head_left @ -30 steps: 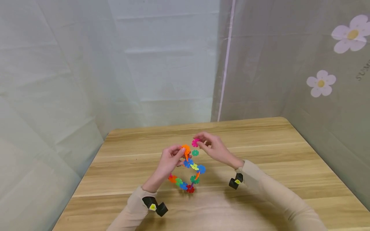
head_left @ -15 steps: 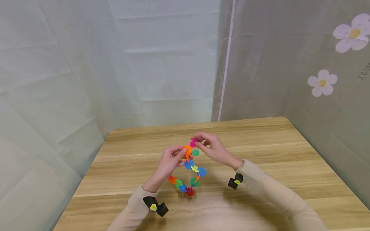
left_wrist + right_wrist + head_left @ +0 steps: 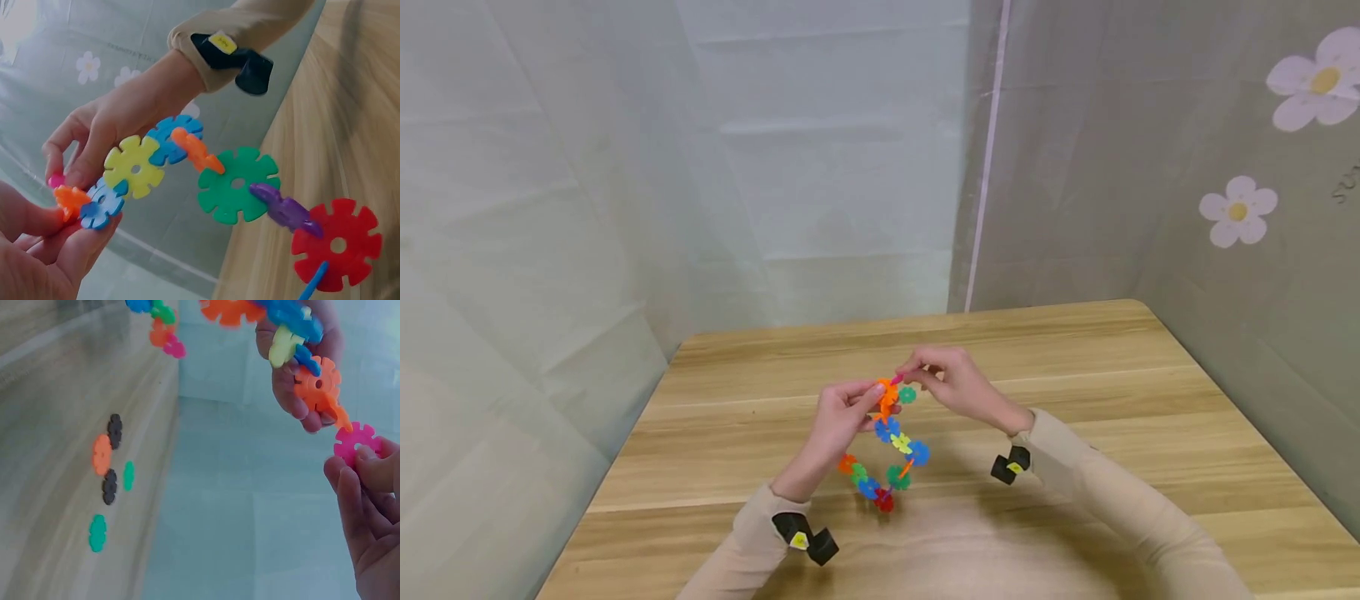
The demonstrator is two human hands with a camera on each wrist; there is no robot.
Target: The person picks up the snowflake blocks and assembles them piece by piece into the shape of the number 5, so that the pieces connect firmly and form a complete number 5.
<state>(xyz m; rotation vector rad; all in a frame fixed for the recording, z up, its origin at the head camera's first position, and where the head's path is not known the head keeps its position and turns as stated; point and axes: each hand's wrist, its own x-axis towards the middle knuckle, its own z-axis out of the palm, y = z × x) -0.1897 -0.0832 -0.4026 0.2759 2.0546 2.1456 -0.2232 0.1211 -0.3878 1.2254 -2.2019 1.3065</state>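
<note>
Head view: above the desk [image 3: 1075, 350], both hands pinch with thumb and fingertips. Left hand [image 3: 844, 411] grips the chain of coloured discs [image 3: 901, 442]; right hand [image 3: 961, 388] holds a pink disc [image 3: 345, 447] against its orange end.

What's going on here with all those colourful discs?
A person's left hand holds a chain of notched discs near its orange end. Their right hand pinches a pink disc up against the orange disc there; whether the slots have locked is hard to tell. Loose black, orange and green discs lie on the wooden table.
</note>
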